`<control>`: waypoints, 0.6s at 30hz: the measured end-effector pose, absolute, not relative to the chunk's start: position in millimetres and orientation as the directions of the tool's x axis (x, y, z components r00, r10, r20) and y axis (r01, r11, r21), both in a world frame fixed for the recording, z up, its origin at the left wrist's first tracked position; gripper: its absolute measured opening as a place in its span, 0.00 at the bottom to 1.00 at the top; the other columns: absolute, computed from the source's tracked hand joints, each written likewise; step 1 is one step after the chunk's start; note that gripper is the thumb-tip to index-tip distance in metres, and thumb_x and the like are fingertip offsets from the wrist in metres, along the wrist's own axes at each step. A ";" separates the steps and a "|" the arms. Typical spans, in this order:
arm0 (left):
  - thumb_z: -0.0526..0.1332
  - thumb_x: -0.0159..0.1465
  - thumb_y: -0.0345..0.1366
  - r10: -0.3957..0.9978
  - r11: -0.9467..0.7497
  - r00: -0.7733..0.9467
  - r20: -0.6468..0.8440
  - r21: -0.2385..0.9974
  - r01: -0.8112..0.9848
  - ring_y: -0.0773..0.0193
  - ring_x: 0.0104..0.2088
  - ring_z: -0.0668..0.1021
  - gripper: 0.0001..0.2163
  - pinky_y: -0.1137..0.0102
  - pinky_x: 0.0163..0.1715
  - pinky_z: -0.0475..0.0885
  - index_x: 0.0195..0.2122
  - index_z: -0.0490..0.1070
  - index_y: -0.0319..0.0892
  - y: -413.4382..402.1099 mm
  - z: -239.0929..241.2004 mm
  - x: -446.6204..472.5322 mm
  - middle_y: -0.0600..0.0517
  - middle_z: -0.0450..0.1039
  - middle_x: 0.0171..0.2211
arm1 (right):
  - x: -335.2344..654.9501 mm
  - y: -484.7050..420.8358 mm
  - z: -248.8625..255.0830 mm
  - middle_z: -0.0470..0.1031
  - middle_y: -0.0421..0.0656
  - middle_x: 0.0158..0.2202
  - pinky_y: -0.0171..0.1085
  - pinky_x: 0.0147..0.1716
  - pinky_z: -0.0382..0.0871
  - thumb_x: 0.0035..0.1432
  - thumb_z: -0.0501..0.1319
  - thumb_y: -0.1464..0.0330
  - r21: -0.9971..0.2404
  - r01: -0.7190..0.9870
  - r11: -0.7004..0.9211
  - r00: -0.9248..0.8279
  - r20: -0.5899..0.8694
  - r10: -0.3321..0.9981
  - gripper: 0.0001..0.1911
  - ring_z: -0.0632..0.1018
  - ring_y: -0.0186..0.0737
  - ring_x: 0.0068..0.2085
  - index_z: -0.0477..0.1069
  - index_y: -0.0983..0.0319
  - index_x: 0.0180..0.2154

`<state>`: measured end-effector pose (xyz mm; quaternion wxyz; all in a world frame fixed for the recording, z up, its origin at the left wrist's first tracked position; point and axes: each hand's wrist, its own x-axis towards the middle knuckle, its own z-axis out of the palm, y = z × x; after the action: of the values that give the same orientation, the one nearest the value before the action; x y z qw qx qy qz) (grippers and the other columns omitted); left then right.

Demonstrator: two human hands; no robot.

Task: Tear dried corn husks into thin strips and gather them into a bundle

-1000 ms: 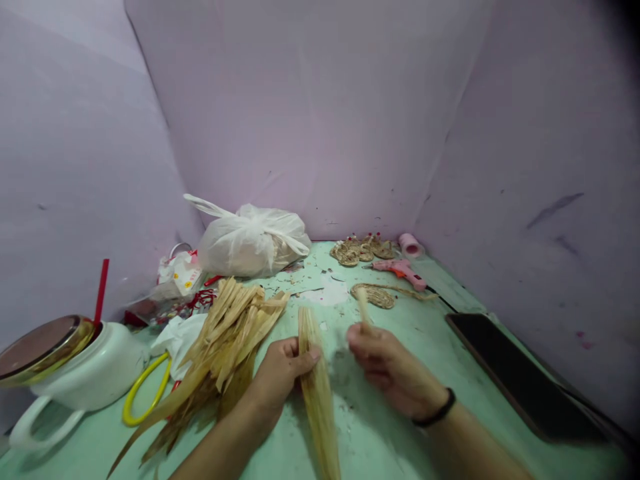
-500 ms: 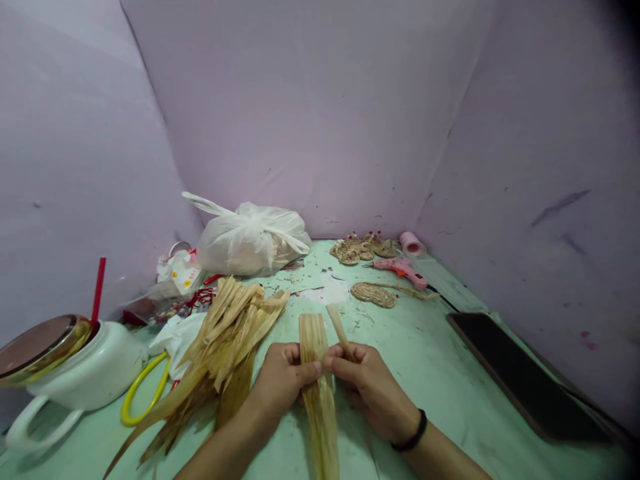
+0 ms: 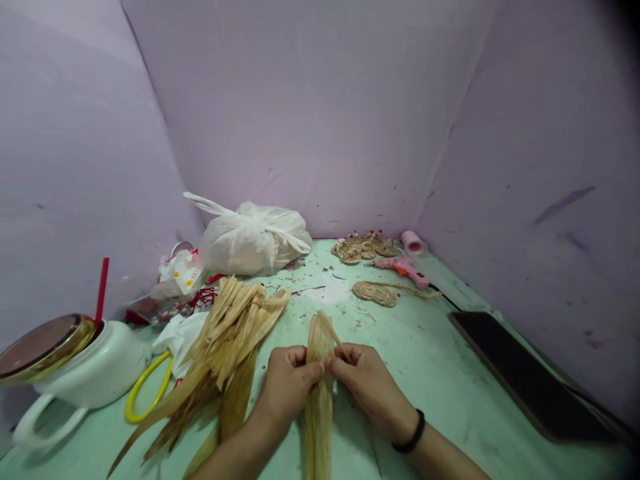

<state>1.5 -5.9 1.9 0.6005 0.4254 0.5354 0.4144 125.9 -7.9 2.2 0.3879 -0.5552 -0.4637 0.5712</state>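
Purple walls (image 3: 320, 120) are boxing in a green table (image 3: 410, 353), and toward its near edge the left hand (image 3: 287, 383) is pinching a wide dry leaf (image 3: 319, 417), thumb on top. The right hand (image 3: 373, 387) is gripping a thin strip (image 3: 334, 335) (tip's crossing the leaf's far end, btw). Leaf pile (image 3: 237, 330) is sprawling toward the left edge; glue gun (image 3: 406, 269) is lying near the far right corner.

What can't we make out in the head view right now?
Head view, now:
- Wide leaf strip: near end cut off by the bottom edge.
- Narrow leaf strip: lower part hidden by the right hand.
- Left hand: fingertips under the wide leaf strip hidden by it.
- White plastic bag: contents obscured by cloudy plastic.
- Printed wrapper: lettering too small and blurred.
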 end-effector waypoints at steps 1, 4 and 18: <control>0.62 0.39 0.34 0.948 0.313 0.091 -0.306 0.946 -0.088 0.73 0.15 0.59 0.06 0.75 0.18 0.53 0.16 0.70 0.35 -6.6 2.5 2.1 0.57 0.60 0.11 | 126.3 -8.5 2.1 0.51 0.30 0.12 0.32 0.15 0.40 0.41 0.58 0.69 -0.957 0.038 -0.287 -0.114 -0.290 0.950 0.11 0.51 0.25 0.15 0.56 0.61 0.16; 0.63 0.38 0.33 0.920 0.388 0.154 -0.360 0.890 -0.240 0.72 0.15 0.63 0.06 0.74 0.19 0.56 0.17 0.71 0.35 -9.0 6.8 3.2 0.55 0.64 0.12 | 129.0 -10.0 2.2 0.49 0.29 0.13 0.31 0.14 0.37 0.43 0.60 0.65 -0.922 -0.133 -0.363 -0.257 -0.322 0.911 0.11 0.48 0.24 0.15 0.58 0.61 0.20; 0.67 0.42 0.33 0.872 0.471 0.343 -0.350 0.789 -0.394 0.71 0.18 0.69 0.08 0.75 0.23 0.63 0.20 0.71 0.34 -3.2 13.9 -7.9 0.53 0.69 0.16 | 140.8 -7.2 14.9 0.68 0.39 0.25 0.31 0.26 0.64 0.48 0.63 0.66 -0.721 -0.574 -0.388 -0.431 -0.137 0.892 0.08 0.70 0.31 0.26 0.68 0.65 0.27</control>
<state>-7.9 -3.2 13.9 0.7616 0.3025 0.3946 0.4157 140.8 -7.2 14.9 0.4638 -0.2638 -0.3013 0.7902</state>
